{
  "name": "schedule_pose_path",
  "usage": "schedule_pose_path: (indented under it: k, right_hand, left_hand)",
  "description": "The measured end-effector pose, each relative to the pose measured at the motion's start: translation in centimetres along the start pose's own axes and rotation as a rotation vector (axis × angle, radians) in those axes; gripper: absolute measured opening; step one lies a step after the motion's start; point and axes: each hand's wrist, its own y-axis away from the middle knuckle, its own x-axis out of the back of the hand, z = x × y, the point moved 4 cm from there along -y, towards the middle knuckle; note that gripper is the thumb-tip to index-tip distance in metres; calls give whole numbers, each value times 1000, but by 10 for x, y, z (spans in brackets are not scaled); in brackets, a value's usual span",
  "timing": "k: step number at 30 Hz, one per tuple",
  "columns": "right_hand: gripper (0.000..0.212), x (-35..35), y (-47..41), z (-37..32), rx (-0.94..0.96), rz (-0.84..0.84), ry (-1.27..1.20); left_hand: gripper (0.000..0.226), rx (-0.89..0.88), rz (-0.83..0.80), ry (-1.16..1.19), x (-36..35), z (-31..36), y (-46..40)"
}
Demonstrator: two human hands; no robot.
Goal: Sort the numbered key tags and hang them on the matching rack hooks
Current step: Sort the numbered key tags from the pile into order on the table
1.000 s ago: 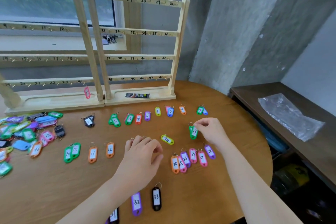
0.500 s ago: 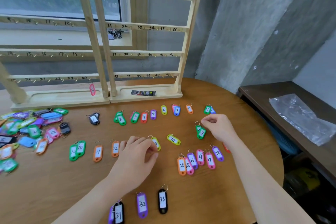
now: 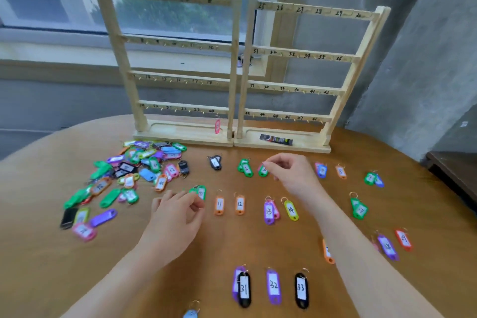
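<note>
Two wooden racks stand side by side at the table's back, the left rack (image 3: 178,44) and the right rack (image 3: 302,55), with numbered hooks. One pink tag (image 3: 217,125) hangs near hook 24. Sorted tags lie in rows: 11 (image 3: 219,205), 12 (image 3: 239,204), 13 (image 3: 269,212), 14 (image 3: 291,210), and 31 (image 3: 244,289), 32 (image 3: 273,286), 33 (image 3: 301,289) nearer me. My left hand (image 3: 175,217) pinches the lower end of green tag 10 (image 3: 201,191). My right hand (image 3: 291,173) reaches far forward and pinches at the ring of green tag 3 (image 3: 263,170).
A heap of unsorted tags (image 3: 144,170) covers the table's left side. A black tube (image 3: 275,140) lies in the right rack's base tray. More tags sit at the right, green 17 (image 3: 360,210) and red 29 (image 3: 403,239). A dark bench (image 3: 454,170) adjoins the round table (image 3: 258,245).
My left hand has left yellow tag 14 and slid left to green tag 10. My right hand has let go of green tag 17 and moved left and forward to tag 3. The view tilted up.
</note>
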Motion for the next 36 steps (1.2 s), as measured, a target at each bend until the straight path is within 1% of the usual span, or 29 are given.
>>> schedule_pose_path:
  k: [2,4,5,6,7,8,10,12,14,16,18,21,23,26,29,31,33,36]
  right_hand:
    - [10,-33,-7,-18,25,-67,13]
    - [12,-67,-12,-34,62,-128,15]
    - [12,-85,-14,-42,77,-166,27]
    - [12,-104,-13,-49,95,-210,43]
    - [12,-124,-11,-53,110,-257,76]
    - [12,-145,-6,-56,127,-305,110]
    - [12,-188,5,-57,165,-393,178]
    - [11,-223,16,-57,207,-446,241]
    - [15,-245,19,-61,239,-427,295]
    - [15,-258,18,-71,280,-377,347]
    - [13,-271,16,-78,291,-358,392]
    - [23,-285,15,-82,260,-331,450]
    - [26,-290,15,-82,262,-279,487]
    - [23,-291,16,-80,253,-228,459]
    - [17,-289,16,-76,228,-230,411]
    - [11,-288,17,-76,210,-248,387]
    - [12,-285,18,-76,211,-267,369]
    - [13,-282,22,-75,224,-291,340]
  left_hand:
    - [12,87,33,9,20,-36,8]
    - [25,148,74,53,37,-75,20]
    - [27,162,126,68,46,-93,27]
    - [24,175,187,71,54,-108,35]
    - [16,193,245,55,62,-122,42]
    - [14,228,297,13,69,-134,48]
    - [22,312,354,-105,78,-154,56]
    - [28,365,364,-160,80,-163,57]
    - [35,353,337,-171,77,-166,56]
    - [35,326,311,-181,73,-165,55]
    - [31,312,312,-170,72,-166,55]
    - [18,319,345,-134,73,-168,56]
    - [15,318,357,-125,73,-169,55]
    - [13,306,373,-127,72,-170,54]
    - [9,281,428,-128,72,-170,54]
    - [15,272,464,-128,74,-171,54]
    - [22,269,485,-84,77,-172,54]
    - [20,272,494,50,81,-171,55]
